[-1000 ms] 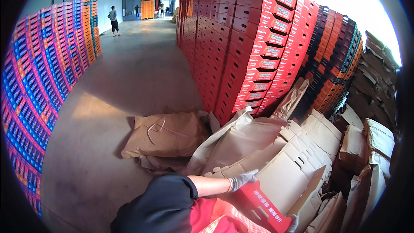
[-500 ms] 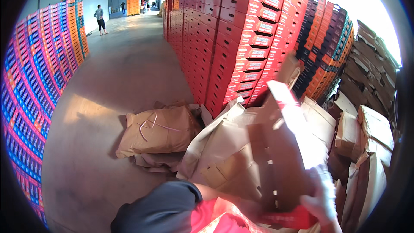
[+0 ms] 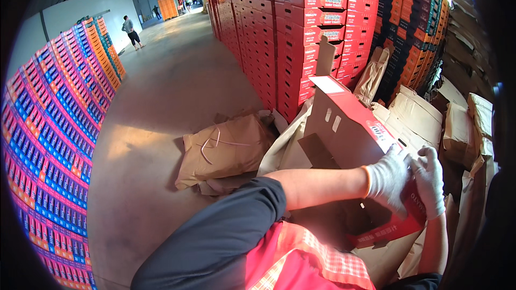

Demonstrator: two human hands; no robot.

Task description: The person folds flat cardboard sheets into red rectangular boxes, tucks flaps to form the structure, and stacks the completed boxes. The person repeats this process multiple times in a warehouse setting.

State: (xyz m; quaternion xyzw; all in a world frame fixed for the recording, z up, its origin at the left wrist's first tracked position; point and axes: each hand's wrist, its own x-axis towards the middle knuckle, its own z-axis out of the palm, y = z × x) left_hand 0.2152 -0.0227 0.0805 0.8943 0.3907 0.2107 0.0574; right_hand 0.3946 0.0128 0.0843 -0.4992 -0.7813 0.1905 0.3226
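A partly folded cardboard box (image 3: 344,123), red outside and brown inside, stands tilted in front of me. Across it reaches my left hand (image 3: 387,178) in a pale work glove, its fingers closed over the box's right-hand corner. Gloved as well, my right hand (image 3: 429,182) grips the same corner from the outer side, close against the left. A brown flap of the box sticks up at its far end. The hands cover the corner, so the fingertips and the fold there are partly hidden.
Tall stacks of red boxes (image 3: 290,37) rise ahead. A brown paper-wrapped bundle (image 3: 226,147) lies on the floor to the left, and more brown packs (image 3: 459,134) lean at the right. Colourful stacked cartons (image 3: 54,156) line the far left. A person (image 3: 130,31) stands in the distance.
My left hand has come across to the box's right-hand corner, beside my right hand. The box has turned, showing more of its red side. The view has shifted right.
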